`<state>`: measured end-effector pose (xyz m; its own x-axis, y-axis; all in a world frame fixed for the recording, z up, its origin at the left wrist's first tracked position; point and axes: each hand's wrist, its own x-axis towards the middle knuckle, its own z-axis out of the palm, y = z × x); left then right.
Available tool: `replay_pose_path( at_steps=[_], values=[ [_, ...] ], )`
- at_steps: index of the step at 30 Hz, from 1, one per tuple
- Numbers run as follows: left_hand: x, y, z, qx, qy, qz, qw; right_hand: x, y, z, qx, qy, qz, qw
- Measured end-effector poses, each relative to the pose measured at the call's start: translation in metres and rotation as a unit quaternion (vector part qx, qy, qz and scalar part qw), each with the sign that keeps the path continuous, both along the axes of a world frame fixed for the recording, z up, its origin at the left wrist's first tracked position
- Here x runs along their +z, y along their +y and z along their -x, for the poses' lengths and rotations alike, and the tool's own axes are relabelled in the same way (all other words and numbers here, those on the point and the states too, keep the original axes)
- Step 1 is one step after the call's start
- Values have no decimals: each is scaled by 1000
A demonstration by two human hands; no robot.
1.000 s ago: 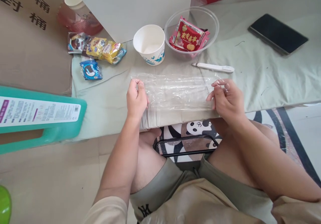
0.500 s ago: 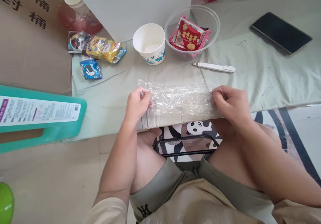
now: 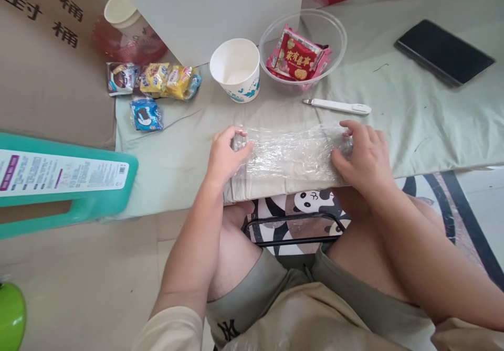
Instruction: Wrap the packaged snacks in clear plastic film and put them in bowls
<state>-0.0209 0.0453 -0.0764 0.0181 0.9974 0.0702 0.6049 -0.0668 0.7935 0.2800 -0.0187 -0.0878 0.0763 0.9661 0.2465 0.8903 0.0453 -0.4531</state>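
A crumpled sheet of clear plastic wrap (image 3: pixel 291 151) lies on the green cloth-covered table (image 3: pixel 413 115) near its front edge. My left hand (image 3: pixel 226 157) rests on the wrap's left end, fingers stretched over it and pressing it down. On the right end lies my right hand (image 3: pixel 364 157), fingers curved flat on top of the film. Both hands hold the wrap folded into a narrow band between them.
Behind the wrap stand a white paper cup (image 3: pixel 235 69), a clear bowl (image 3: pixel 303 46) with red snack packets, and a white pen-like tool (image 3: pixel 337 106). Several snack packets (image 3: pixel 157 81) lie at the left, a black phone (image 3: pixel 444 52) at the right. A teal container (image 3: pixel 63 180) sits at left.
The flat sheet has been folded and bunched into a narrower band. Both hands went from pinching its edges to pressing down flat on its ends.
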Motion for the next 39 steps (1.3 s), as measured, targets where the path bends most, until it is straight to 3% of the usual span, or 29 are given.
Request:
replay_pose_path(
  at_steps=[2, 8, 12, 15, 17, 21, 26, 29, 31, 33, 37, 39],
  values=[
    [-1, 2, -3, -7, -41, 31, 999, 1, -1, 0, -11, -21, 4, 1000],
    [2, 8, -12, 58, -229, 28, 971, -2, 2, 1, -21, -15, 37, 999],
    [4, 11, -16, 76, -249, 57, 964, 1, -2, 4, -42, -7, 47, 998],
    [5, 13, -14, 72, -244, 88, 963, 18, -6, 5, -58, -19, 31, 998],
    [7, 13, -12, 59, -246, 110, 961, 35, -2, 8, -18, -16, 30, 999],
    [15, 11, -9, -11, -263, 145, 954, 56, 26, 32, 168, 46, 79, 981],
    [22, 8, -5, -119, -269, 189, 937, 48, 62, 76, 281, 126, 210, 928],
    [24, 13, 4, -92, -244, 178, 949, 44, 70, 84, 310, 119, 251, 909],
    [26, 20, 10, -26, -246, 144, 958, 46, 72, 80, 293, 163, 244, 910],
    [27, 27, 13, 15, -307, 132, 942, 48, 73, 73, 243, 256, 230, 907],
    [27, 27, -3, -51, -468, 221, 854, 40, 74, 66, 132, 415, 195, 879],
    [24, 20, -18, -83, -458, 277, 841, 33, 74, 67, 91, 440, 187, 873]
  ],
)
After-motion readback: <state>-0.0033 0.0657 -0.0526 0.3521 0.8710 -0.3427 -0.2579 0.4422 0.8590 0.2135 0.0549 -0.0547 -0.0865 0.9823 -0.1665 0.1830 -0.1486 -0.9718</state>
